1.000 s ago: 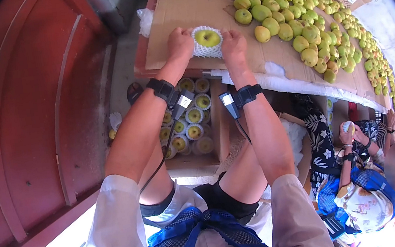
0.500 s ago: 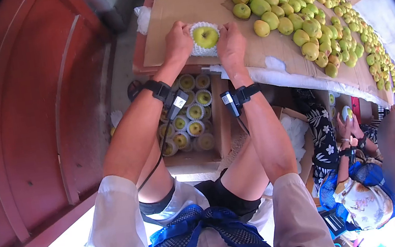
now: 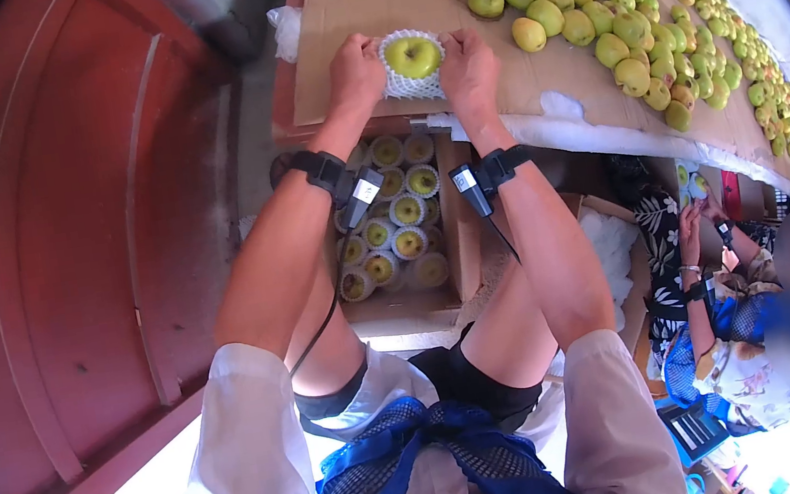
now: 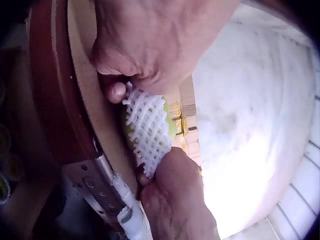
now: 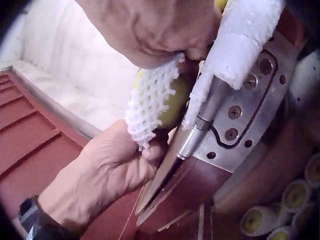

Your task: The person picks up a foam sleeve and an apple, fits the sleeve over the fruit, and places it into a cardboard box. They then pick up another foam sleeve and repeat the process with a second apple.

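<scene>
A green apple sits in a white foam net at the table's near edge. My left hand pinches the net's left side and my right hand pinches its right side. In the left wrist view the net stretches between both hands, with green apple skin showing at its edge. The right wrist view shows the net against the apple, my left hand below and my right hand above.
Many loose apples spread over the cardboard to the right. Beneath the table, a box holds netted apples. A red door stands left. Another person works at the lower right.
The view has shifted slightly, so the box and loose apples appear farther right. Both hands still hold the net around the apple. The other person's hands have moved.
</scene>
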Action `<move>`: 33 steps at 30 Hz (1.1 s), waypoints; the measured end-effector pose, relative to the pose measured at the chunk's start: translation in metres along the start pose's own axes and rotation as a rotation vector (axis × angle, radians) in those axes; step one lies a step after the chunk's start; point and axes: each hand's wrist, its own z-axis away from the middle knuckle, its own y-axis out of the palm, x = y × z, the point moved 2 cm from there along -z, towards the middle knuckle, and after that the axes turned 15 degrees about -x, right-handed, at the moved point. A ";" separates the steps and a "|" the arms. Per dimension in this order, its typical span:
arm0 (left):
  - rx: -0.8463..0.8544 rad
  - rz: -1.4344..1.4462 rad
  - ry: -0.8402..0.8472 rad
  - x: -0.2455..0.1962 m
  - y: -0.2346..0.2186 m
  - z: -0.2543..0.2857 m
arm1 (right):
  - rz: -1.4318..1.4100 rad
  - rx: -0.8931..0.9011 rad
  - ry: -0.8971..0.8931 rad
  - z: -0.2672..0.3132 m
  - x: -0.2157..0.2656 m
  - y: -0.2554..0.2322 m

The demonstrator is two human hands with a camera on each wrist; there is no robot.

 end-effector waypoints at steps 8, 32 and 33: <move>-0.031 0.052 -0.106 -0.009 0.004 0.003 | -0.154 -0.013 0.116 -0.003 -0.012 0.003; 0.121 0.233 -0.217 -0.020 -0.012 0.008 | -0.658 0.037 0.263 -0.003 -0.007 0.010; 0.177 0.303 -0.300 -0.030 -0.019 0.012 | -0.665 0.046 0.259 -0.004 -0.006 0.008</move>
